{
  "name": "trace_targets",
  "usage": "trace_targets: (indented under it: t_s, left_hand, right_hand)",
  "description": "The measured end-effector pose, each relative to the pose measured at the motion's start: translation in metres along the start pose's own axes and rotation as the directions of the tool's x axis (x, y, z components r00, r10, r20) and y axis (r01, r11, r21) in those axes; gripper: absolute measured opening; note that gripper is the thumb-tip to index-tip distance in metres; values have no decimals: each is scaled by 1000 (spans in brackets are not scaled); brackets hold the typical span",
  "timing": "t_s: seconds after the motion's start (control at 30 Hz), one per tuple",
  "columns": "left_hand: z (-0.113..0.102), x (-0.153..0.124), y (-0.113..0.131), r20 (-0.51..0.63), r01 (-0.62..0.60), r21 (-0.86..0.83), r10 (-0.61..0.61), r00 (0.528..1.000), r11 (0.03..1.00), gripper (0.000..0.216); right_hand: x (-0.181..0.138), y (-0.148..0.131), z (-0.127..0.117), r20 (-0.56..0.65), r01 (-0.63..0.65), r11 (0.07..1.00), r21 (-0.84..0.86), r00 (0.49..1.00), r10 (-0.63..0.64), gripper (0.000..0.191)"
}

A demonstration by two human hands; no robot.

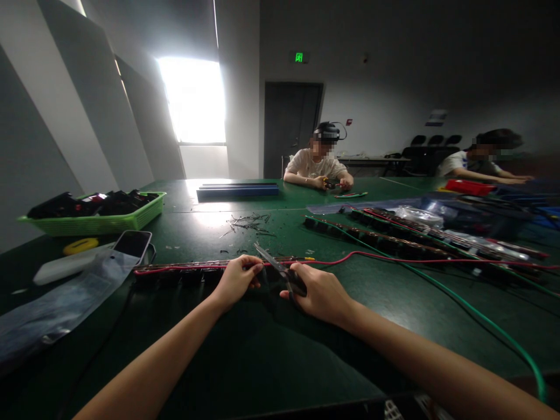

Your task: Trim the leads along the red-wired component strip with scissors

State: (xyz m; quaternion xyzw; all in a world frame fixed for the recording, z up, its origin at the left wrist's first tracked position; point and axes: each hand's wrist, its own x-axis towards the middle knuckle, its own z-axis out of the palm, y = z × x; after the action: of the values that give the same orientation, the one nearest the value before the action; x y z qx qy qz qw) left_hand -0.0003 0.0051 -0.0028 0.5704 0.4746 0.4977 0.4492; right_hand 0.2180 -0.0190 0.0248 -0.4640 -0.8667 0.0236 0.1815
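Nearest my remote view, the right hand (321, 289) has its fingers wrapped round the dark handles of the metal-bladed scissors (273, 258), blades slanting up and left across the strip. The left hand (238, 279) is at the long black strip strung with wires (188, 273), thumb and fingertips drawn together; I cannot tell what, if anything, they pinch. That strip lies crosswise in front of me on the dark green table (192, 356), and a thin red wire (367, 254) follows it and runs off right. A thicker green wire (464, 298) curves towards my right.

To my left I see a translucent plastic bag (83, 300), then a dark-screened phone (132, 244) and a yellow ring (81, 246). Farther out are more black wired strips (376, 236) on the right, thin dark clippings (249, 223) mid-table, and a light-green plastic basket (144, 214) of black parts. Beyond those I make out blue bars (238, 191), then a co-worker in a pale shirt (301, 166) opposite.
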Motion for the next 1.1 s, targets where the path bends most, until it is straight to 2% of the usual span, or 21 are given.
trace_targets:
  t_s: [0.3, 0.53, 1.1]
  left_hand:
    - [0, -1, 0, 23, -3, 15, 3, 1000, 1000, 16]
    - [0, -1, -1, 29, -22, 17, 21, 999, 1000, 17]
    - [-1, 0, -3, 29, -19, 24, 19, 999, 1000, 16]
  right_hand:
    - [0, -1, -1, -8, 12, 1000, -28, 1000, -13, 55]
    - [1, 0, 0, 30, 10, 999, -31, 1000, -9, 49]
    - [0, 2, 3, 12, 27, 999, -18, 1000, -26, 49]
